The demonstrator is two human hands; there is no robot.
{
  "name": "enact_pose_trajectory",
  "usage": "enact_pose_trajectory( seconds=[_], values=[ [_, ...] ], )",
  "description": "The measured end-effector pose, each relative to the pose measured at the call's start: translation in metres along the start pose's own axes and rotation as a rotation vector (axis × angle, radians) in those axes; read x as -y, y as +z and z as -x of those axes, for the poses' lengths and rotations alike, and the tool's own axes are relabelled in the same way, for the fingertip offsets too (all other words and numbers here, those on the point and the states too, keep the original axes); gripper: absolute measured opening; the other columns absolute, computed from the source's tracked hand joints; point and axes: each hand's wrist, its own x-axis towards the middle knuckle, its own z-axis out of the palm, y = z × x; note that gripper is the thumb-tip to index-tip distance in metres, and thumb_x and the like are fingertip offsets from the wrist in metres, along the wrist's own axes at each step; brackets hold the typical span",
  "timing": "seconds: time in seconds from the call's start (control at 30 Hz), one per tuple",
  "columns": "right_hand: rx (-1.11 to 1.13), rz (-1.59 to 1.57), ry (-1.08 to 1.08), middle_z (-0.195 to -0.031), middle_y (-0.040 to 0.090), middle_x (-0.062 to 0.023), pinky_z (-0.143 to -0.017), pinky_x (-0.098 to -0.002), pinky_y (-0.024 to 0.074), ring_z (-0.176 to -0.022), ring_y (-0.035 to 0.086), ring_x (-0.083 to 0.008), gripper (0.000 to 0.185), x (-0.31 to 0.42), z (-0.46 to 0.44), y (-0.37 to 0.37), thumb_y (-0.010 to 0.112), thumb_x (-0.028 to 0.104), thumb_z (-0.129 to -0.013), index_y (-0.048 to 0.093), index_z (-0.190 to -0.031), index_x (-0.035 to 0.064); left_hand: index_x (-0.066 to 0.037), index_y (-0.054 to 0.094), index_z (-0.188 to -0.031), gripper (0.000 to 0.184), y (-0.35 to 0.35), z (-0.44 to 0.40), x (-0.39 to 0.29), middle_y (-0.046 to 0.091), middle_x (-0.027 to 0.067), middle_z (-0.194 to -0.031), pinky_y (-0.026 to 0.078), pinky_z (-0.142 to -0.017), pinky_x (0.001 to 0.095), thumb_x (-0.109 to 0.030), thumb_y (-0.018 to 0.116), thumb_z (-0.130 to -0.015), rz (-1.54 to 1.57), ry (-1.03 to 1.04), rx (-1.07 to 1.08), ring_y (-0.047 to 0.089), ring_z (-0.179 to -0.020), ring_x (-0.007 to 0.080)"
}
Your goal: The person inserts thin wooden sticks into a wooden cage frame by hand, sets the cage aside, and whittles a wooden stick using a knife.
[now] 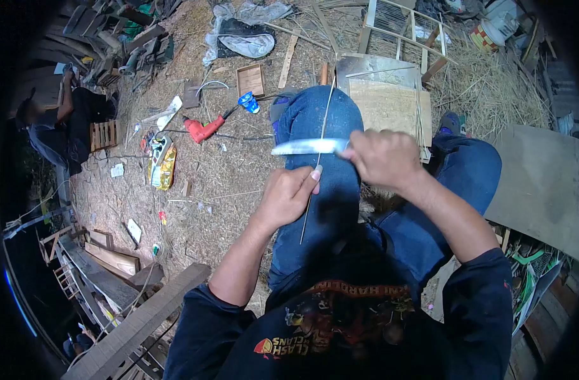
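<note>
A thin, long stick (328, 113) lies lengthwise over my raised knee in jeans. My left hand (293, 191) pinches it just below the knee, the thumb pressed along it. In my right hand (384, 157) is the handle of a knife, fingers wrapped round it. The knife blade (299, 147) points left and crosses the stick a little above my left thumb. The blade is slightly blurred, and I cannot tell how deep it sits against the stick. The stick's lower end hangs free below my left hand.
On the straw-strewn ground at left lie a red power drill (204, 128), a blue cup (249, 102), a wooden box (250, 80) and a yellow packet (161, 168). A wooden board (391, 107) and a stick frame (406, 28) are ahead. Another person (55, 123) sits far left.
</note>
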Motion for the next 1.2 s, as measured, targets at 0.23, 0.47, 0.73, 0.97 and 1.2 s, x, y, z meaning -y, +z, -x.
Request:
enact_pose_trajectory(
  seconds=[0.23,0.47,0.73,0.97,1.2],
  values=[
    [-0.018,-0.057,-0.101,-0.057,0.062,-0.0058,-0.042,-0.0391,0.0517,-0.049,0.068,-0.0241,0.041,0.008,0.004,0.001,0.058,0.049,-0.101,0.06,-0.08,0.0137,-0.004,0.068,-0.077,0.043,0.001,0.002,-0.002,0.061,0.0152,-0.061,0.048,-0.057,0.0439,-0.031,0.054,-0.108,-0.083,0.055,-0.043,0.066,-0.058,0.0335],
    [-0.006,-0.039,-0.073,-0.059,0.064,-0.0062,-0.043,-0.0383,0.0523,-0.049,0.068,-0.0234,0.041,0.006,0.003,-0.002,0.058,0.049,-0.102,0.06,-0.08,0.0141,-0.004,0.067,-0.077,0.042,0.002,0.001,0.003,0.062,0.0157,-0.062,0.048,-0.058,0.043,-0.03,0.054,-0.108,-0.05,0.069,-0.034,0.066,-0.058,0.0335],
    [-0.067,0.007,-0.044,-0.06,0.065,-0.0051,-0.042,-0.0372,0.0512,-0.049,0.068,-0.0207,0.044,-0.005,-0.003,-0.003,0.056,0.051,-0.103,0.06,-0.078,0.0147,-0.003,0.067,-0.076,0.043,0.004,0.002,0.005,0.061,0.0154,-0.061,0.048,-0.057,0.0415,-0.03,0.055,-0.108,-0.07,0.045,-0.033,0.065,-0.057,0.0319],
    [-0.006,0.045,-0.049,-0.06,0.064,-0.005,-0.042,-0.0371,0.05,-0.049,0.066,-0.0216,0.042,0.004,0.003,0.0,0.059,0.05,-0.101,0.059,-0.078,0.0145,-0.003,0.067,-0.076,0.043,0.003,0.0,0.007,0.062,0.0153,-0.062,0.049,-0.057,0.0401,-0.03,0.055,-0.108,-0.117,0.09,-0.02,0.067,-0.058,0.0308],
    [-0.143,0.009,-0.044,-0.061,0.064,-0.0049,-0.04,-0.0383,0.0485,-0.046,0.064,-0.0211,0.043,-0.013,-0.009,-0.001,0.057,0.051,-0.102,0.061,-0.079,0.0149,-0.004,0.067,-0.075,0.044,0.001,-0.002,0.003,0.063,0.0145,-0.062,0.049,-0.058,0.0413,-0.031,0.055,-0.108,-0.029,0.028,-0.036,0.067,-0.058,0.0317]
  ],
)
